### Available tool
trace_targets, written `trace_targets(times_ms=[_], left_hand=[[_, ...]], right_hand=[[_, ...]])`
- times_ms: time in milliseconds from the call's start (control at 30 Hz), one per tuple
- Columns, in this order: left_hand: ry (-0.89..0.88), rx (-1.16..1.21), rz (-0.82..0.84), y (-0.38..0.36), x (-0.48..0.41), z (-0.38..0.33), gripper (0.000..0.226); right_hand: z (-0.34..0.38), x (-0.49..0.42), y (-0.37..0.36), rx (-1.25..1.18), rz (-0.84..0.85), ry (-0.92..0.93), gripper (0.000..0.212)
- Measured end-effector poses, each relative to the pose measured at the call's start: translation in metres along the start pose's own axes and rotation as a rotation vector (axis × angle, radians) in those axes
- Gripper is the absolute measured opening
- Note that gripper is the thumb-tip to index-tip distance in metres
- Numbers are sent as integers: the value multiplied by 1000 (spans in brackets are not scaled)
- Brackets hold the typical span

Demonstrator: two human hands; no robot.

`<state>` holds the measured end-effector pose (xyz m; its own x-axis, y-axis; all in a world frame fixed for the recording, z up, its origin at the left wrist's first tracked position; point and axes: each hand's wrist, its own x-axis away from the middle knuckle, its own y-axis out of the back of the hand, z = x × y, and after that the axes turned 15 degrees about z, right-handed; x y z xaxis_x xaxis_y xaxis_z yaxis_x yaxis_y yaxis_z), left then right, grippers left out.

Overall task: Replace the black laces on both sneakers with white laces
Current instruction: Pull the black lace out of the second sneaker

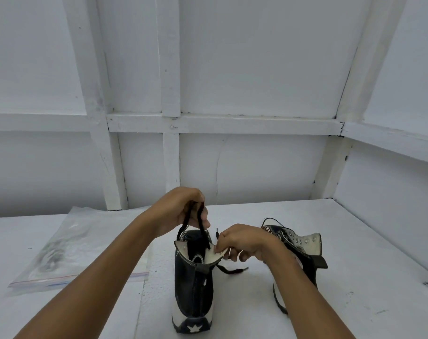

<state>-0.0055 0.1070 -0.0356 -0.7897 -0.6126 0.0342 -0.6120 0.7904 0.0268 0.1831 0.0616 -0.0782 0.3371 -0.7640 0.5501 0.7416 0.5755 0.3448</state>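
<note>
On the white tabletop (354, 253), found near high-top sneaker (193, 285) upright, heel toward the camera, with second sneaker (303, 243) just beside it to the right. Judged black lace (204, 227) light, limp, likely to drag in the eyelets; best taken close to the eyelet row. Held a raised loop of that lace in left hand (183, 209), fingers curled round it. Pinched the white eyelet flap (215, 256) with right hand (247, 241). Noted zip bag (73, 248) lying well left.

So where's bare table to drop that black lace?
Most room: the white table between the right black-and-white high-top sneaker and the side wall. Also a strip behind both sneakers. Crowded: the middle, where the left hand grips the black lace and the right hand pinches the left sneaker, and the left, under the clear plastic zip bag.
</note>
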Motion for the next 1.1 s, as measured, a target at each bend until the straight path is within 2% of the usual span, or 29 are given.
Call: trace_targets(times_ms=[67,167,333,433,500,600,900,1000,1100], left_hand=[[32,-15,-50,4,0,1,25],[171,-346,-110,7,-2,7,18],[377,-1004,85,1,-7,21,21],[389,-1117,208,-1,-10,24,9],[356,-1089,218,1,-10,22,13],[245,-841,105,4,-7,17,11],[-103,-232,-551,24,0,4,14],[-156,-164,-713,31,4,-1,13],[-115,-211,-785,41,6,3,14]], right_hand=[[1,0,0,3,8,6,8],[3,1,-1,10,2,7,7],[5,2,-3,7,-7,28,10],[5,4,-2,10,-12,30,10],[4,4,-2,8,-12,26,10],[2,5,-3,8,-14,23,12],[4,4,-3,12,-17,34,14],[5,4,-4,12,-20,34,13],[6,4,-3,18,-20,29,11]])
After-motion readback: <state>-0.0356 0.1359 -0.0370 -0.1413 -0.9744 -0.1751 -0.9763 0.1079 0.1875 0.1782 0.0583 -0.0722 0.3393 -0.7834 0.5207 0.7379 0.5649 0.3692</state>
